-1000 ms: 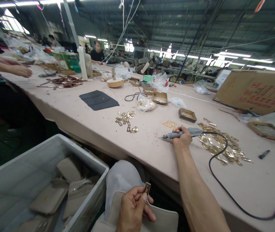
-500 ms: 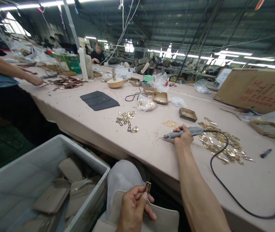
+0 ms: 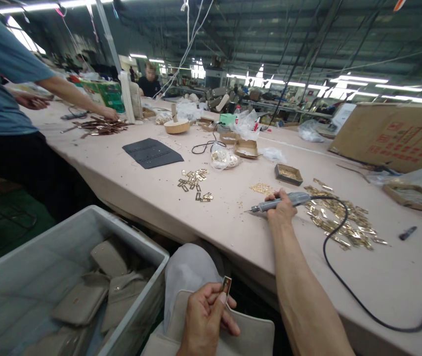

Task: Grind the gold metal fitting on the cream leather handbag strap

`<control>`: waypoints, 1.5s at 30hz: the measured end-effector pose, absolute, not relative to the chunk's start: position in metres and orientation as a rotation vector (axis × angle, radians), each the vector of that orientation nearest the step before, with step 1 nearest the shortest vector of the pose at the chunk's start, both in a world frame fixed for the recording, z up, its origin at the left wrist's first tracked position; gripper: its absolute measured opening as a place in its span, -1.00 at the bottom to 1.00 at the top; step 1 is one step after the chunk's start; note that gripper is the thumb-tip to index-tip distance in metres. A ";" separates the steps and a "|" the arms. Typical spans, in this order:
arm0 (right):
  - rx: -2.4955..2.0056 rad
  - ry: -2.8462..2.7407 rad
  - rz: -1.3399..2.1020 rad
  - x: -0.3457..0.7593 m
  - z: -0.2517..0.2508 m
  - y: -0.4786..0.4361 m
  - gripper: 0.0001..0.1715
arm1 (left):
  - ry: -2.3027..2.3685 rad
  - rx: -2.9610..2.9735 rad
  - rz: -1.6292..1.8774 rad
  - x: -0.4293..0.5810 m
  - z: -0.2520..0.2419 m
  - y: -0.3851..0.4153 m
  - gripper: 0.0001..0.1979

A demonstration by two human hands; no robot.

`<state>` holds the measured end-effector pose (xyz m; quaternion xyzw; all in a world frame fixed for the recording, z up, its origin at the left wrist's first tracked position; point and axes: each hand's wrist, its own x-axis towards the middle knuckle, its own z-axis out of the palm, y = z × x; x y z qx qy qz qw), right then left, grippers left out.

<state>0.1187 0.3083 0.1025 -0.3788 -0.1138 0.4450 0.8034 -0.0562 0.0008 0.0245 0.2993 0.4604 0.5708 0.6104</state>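
Your left hand point(image 3: 205, 321) pinches a small gold plate point(image 3: 226, 285) upright between thumb and fingers, over the beige bag point(image 3: 248, 336) in your lap. Your right hand point(image 3: 281, 210) is wrapped around the corded electric screwdriver point(image 3: 279, 201), resting on the table point(image 3: 151, 193), tip pointing left, beside the scattered gold plates point(image 3: 340, 222).

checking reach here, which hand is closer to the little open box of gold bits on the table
Right. The right hand rests on the table holding the corded tool, just in front of the small box. The left hand is down below the table edge, holding a small metal plate.
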 end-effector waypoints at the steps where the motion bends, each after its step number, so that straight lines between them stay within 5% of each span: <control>1: -0.816 -0.239 0.949 0.119 0.102 0.309 -0.45 | 1.064 0.693 1.317 -0.056 0.024 0.001 -0.51; 17: -0.772 -0.201 0.950 0.121 0.111 0.298 -0.49 | 1.099 0.745 1.273 -0.059 0.019 0.006 -0.47; 29: -0.631 -0.471 1.166 0.118 0.146 0.168 -0.69 | 1.117 0.770 1.203 -0.058 0.033 0.002 -0.53; 45: -0.856 -0.587 1.077 0.061 0.115 0.070 -0.50 | 1.059 0.689 1.241 -0.060 0.027 -0.002 -0.60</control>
